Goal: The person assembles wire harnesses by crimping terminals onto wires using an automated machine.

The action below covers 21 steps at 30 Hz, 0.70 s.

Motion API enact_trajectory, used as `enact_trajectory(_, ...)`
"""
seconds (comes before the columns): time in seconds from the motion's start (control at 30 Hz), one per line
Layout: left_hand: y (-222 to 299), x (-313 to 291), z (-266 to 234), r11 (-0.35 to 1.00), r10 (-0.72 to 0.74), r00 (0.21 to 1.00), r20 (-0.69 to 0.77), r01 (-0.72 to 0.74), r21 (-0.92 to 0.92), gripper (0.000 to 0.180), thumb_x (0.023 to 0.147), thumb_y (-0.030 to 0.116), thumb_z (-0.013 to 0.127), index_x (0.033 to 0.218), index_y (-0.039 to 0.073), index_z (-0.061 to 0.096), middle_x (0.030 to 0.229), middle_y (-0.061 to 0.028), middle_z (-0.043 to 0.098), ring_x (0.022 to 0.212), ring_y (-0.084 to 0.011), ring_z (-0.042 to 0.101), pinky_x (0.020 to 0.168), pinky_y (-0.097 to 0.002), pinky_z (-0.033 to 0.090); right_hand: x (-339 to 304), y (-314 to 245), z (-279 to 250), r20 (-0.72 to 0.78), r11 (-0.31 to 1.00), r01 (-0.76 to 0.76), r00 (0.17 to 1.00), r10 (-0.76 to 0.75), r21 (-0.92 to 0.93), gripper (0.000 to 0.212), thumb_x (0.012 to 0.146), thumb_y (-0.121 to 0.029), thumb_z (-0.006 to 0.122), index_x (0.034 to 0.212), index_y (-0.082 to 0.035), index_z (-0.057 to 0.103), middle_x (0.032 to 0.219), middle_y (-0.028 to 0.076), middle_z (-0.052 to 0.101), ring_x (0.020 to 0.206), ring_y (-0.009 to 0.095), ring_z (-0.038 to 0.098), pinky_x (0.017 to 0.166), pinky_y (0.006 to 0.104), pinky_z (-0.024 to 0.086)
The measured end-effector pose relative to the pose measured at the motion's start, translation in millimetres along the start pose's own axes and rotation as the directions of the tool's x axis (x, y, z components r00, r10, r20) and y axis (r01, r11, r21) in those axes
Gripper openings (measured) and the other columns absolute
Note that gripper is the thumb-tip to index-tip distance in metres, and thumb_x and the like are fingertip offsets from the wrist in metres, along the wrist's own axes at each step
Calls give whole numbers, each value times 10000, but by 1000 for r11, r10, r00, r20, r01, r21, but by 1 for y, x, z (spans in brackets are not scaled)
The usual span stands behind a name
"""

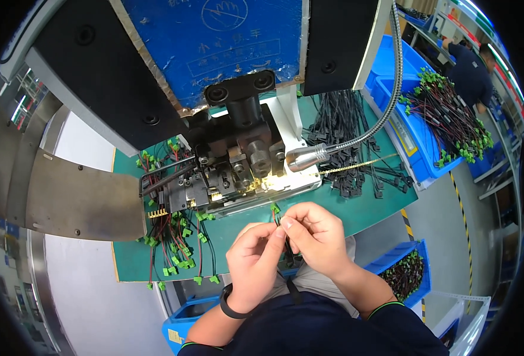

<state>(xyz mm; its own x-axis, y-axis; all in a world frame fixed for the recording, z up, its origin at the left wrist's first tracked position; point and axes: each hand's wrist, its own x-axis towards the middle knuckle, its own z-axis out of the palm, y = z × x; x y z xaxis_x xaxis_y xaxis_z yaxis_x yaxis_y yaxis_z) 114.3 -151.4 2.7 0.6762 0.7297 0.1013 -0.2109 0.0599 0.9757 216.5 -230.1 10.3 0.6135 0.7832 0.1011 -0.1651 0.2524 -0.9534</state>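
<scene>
Close together in front of the machine, my two hands pinch a short wire lead with a green connector (275,209) at its upper end. My left hand (253,254) is closed on the lead, with thumb and forefinger near its wires. Fingertips of my right hand (316,237) meet the left ones and are closed on the same lead. Its lower, dark part hangs below the fingers, partly hidden. Just beyond the hands stands a black crimping press (238,160), lit at its tooling by a metal gooseneck lamp (307,158).
Leads with green connectors (176,243) lie left on the green table (357,216). Black cables (348,136) are heaped right of the press. A blue bin (410,127) at right carries more leads; another blue bin (425,267) stands lower. A person (471,74) works at far right.
</scene>
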Motion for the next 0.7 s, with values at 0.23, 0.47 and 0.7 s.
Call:
enact_trajectory(0.23, -2, 8, 1, 995, -67, 995, -75, 61, -74, 93, 894, 26, 629, 953, -44, 643, 888, -40, 620, 747, -68, 577, 650, -200, 478, -9, 16, 8, -133, 986, -5, 991, 28, 169, 110, 958, -65, 526, 1032, 15, 544, 829, 24, 596, 673, 40, 526, 584, 192, 430)
enact_trajectory(0.47, 13, 31, 4, 965, -204, 975, -86, 186, -185, 136, 907, 97, 635, 955, -27, 664, 725, -10, 616, 597, -52, 522, 517, -198, 417, 2, 11, 1, 57, 994, -91, 995, 87, 63, 111, 963, -87, 535, 1009, 12, 555, 858, 33, 614, 772, 66, 560, 683, 213, 455)
enact_trajectory(0.7, 18, 40, 5, 940, -272, 956, -107, 240, -243, 115, 899, 106, 641, 906, -7, 662, 670, 2, 590, 527, -43, 477, 475, -190, 375, 11, 8, 9, 43, 976, -113, 993, 107, 189, 85, 959, -102, 543, 940, -19, 550, 803, 22, 602, 688, 39, 524, 598, 189, 416)
